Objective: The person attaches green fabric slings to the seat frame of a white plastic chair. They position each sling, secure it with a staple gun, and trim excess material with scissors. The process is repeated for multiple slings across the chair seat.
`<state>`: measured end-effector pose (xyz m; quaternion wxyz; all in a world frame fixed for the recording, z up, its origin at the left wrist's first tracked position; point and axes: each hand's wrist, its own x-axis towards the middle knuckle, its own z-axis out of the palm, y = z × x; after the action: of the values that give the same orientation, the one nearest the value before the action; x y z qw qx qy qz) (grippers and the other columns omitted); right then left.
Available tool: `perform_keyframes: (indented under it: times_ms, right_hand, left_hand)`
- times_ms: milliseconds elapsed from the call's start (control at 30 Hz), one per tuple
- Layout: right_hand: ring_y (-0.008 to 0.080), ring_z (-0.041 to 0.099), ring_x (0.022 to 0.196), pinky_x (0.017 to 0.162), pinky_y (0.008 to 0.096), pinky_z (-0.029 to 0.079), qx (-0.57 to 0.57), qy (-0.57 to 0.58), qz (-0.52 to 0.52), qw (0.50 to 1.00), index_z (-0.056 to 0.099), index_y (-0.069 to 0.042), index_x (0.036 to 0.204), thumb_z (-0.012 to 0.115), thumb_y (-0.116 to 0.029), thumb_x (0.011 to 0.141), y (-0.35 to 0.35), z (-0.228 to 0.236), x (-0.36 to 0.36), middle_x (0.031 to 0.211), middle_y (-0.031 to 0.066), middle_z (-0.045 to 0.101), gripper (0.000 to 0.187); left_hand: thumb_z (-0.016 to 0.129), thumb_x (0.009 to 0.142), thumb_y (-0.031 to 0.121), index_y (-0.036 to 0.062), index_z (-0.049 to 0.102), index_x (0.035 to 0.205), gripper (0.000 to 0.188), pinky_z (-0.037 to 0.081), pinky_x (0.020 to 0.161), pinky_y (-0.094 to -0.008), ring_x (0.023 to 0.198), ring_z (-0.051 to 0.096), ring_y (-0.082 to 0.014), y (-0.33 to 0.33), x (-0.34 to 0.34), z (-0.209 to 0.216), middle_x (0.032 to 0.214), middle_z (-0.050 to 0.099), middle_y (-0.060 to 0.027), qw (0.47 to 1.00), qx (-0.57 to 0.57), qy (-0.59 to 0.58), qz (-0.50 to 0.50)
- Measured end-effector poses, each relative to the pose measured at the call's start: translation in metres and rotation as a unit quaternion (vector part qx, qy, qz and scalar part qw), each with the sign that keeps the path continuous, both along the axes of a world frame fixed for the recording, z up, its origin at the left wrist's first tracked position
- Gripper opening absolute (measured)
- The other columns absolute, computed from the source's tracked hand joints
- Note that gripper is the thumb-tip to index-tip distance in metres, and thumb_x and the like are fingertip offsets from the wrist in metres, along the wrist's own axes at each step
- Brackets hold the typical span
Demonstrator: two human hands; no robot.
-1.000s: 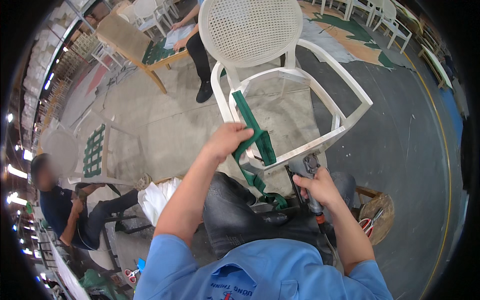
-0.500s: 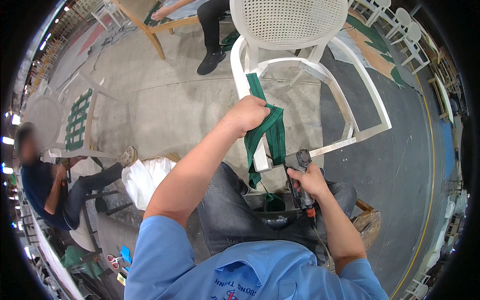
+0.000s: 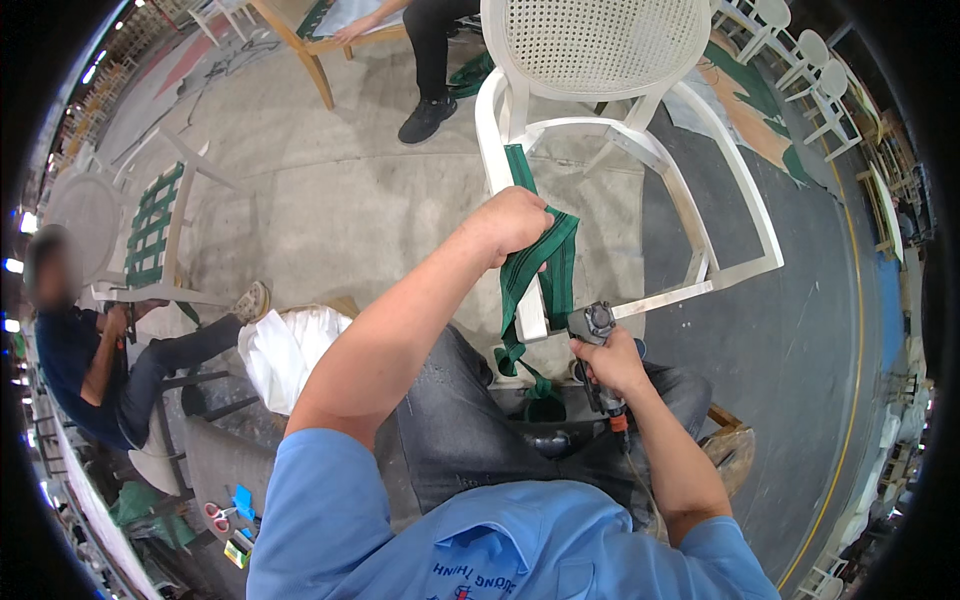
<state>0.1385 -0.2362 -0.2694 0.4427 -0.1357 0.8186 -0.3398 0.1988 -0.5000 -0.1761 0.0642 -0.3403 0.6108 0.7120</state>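
Observation:
In front of me stands a white chair frame (image 3: 665, 298) with a woven cane back (image 3: 600, 45) and an open seat. My left hand (image 3: 515, 222) is closed on a dark green webbing strap (image 3: 560, 265) above the left seat rail. One stretch of the strap lies along that rail; the rest folds over and hangs past the front corner. My right hand (image 3: 615, 362) grips a pneumatic staple gun (image 3: 592, 322), its head beside the front corner of the frame and the strap. An air hose (image 3: 640, 480) runs from its orange fitting toward my lap.
At left, a seated person (image 3: 95, 370) works at another chair with green webbing (image 3: 155, 225). A white bag (image 3: 290, 355) is by my left knee; scissors (image 3: 218, 515) lie at lower left. Another person's leg (image 3: 430, 60) and a wooden chair (image 3: 300, 55) are ahead.
My left hand has shifted slightly right with the strap still in it. The staple gun stays near the front corner, its head slightly lower and left. The hanging strap end has swung.

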Motion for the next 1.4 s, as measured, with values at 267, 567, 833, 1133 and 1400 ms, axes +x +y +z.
perform_keyframes:
  times_ms: [267, 567, 833, 1133, 1400]
  right_hand:
    - [0.0139, 0.06, 0.053, 0.049, 0.0322, 0.048, -0.005, 0.005, 0.018, 1.0, 0.06, 0.0, 0.117, 0.078, -0.014, 0.088, -0.003, -0.003, 0.009, 0.082, 0.0065, 0.068, 0.037]
    - [0.0133, 0.059, 0.052, 0.047, 0.0318, 0.047, -0.01, -0.021, 0.033, 0.999, 0.06, 0.0, 0.112, 0.078, -0.017, 0.089, -0.005, 0.002, 0.02, 0.075, 0.005, 0.065, 0.033]
    - [0.0138, 0.059, 0.053, 0.048, 0.0313, 0.048, -0.064, -0.058, -0.058, 0.995, 0.066, -0.001, 0.106, 0.077, -0.018, 0.092, 0.017, 0.02, 0.015, 0.074, 0.004, 0.065, 0.025]
    - [0.0167, 0.06, 0.063, 0.058, 0.0352, 0.049, -0.139, 0.099, -0.302, 0.938, 0.067, 0.0, 0.109, 0.077, -0.018, 0.091, 0.23, 0.13, -0.041, 0.082, 0.0062, 0.067, 0.028]
    - [0.0211, 0.062, 0.061, 0.052, 0.0391, 0.049, -0.111, 0.076, -0.6, 0.788, 0.065, 0.0, 0.1, 0.077, -0.012, 0.089, 0.485, 0.088, -0.05, 0.077, 0.0102, 0.065, 0.019]
  left_hand:
    - [0.061, 0.091, 0.003, -0.0065, 0.052, 0.144, 0.054, 0.061, 0.077, -0.0349, 0.098, 0.072, -0.0229, -0.003, -0.001, -0.004, 0.119, 0.073, -0.0184, 0.999, -0.028, 0.027, -0.021]
    - [0.075, 0.081, 0.004, -0.0042, 0.063, 0.134, 0.055, 0.059, 0.08, -0.0347, 0.107, 0.069, -0.0241, -0.002, 0.007, -0.009, 0.128, 0.069, -0.0193, 0.999, -0.019, 0.035, 0.001]
    - [0.074, 0.085, 0.009, -0.0078, 0.066, 0.127, 0.047, 0.055, 0.086, -0.0351, 0.099, 0.071, -0.0236, 0.009, 0.002, 0.0, 0.109, 0.075, -0.0162, 0.992, -0.12, 0.04, -0.002]
    - [0.066, 0.098, 0.024, -0.0088, 0.067, 0.121, 0.04, 0.055, 0.075, -0.0344, 0.089, 0.072, -0.0213, 0.009, -0.003, -0.024, 0.098, 0.073, -0.0138, 0.989, -0.142, 0.04, -0.026]
    - [0.069, 0.095, 0.022, -0.0037, 0.069, 0.122, 0.037, 0.053, 0.072, -0.0339, 0.079, 0.071, -0.0193, 0.062, -0.001, -0.006, 0.083, 0.074, -0.0146, 0.889, -0.397, 0.049, -0.221]
